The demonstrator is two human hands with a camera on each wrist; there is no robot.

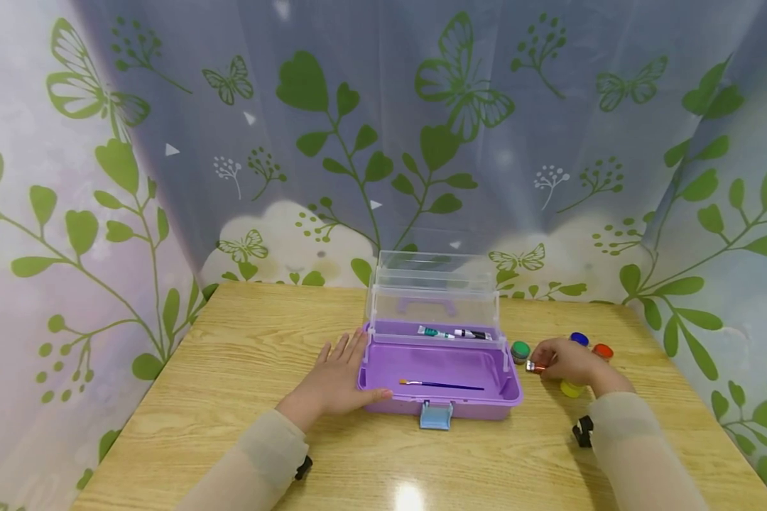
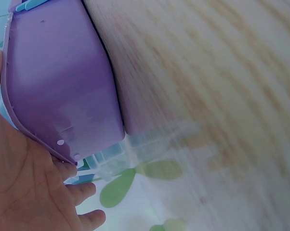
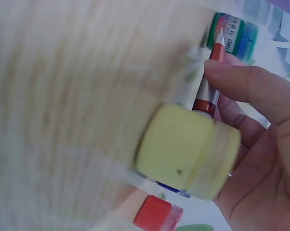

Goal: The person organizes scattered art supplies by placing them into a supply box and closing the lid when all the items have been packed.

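A purple plastic box [image 1: 441, 410] stands on the table with its clear lid [image 1: 434, 280] raised. Fingers spread, my left hand [image 1: 335, 380] rests against the box's left end, thumb over the front rim. Inside lies a paintbrush [image 1: 444, 385] with a blue handle. A green paint tube [image 1: 434, 332] and a black-and-white paint tube [image 1: 473, 334] lie towards the back of the box. To its right, my right hand [image 1: 569, 362] pinches a red and silver paint tube [image 3: 208, 94] between thumb and fingers. A yellow paint jar [image 3: 176, 147] is close beside this hand.
Around the right hand stand a green-lidded jar [image 1: 520, 351], a blue-lidded jar [image 1: 579, 339] and a red-lidded jar [image 1: 604, 350]. A light blue latch [image 1: 436, 416] hangs at the box's front. Behind the wooden table [image 1: 262, 319] hangs a leaf-patterned curtain [image 1: 383, 142].
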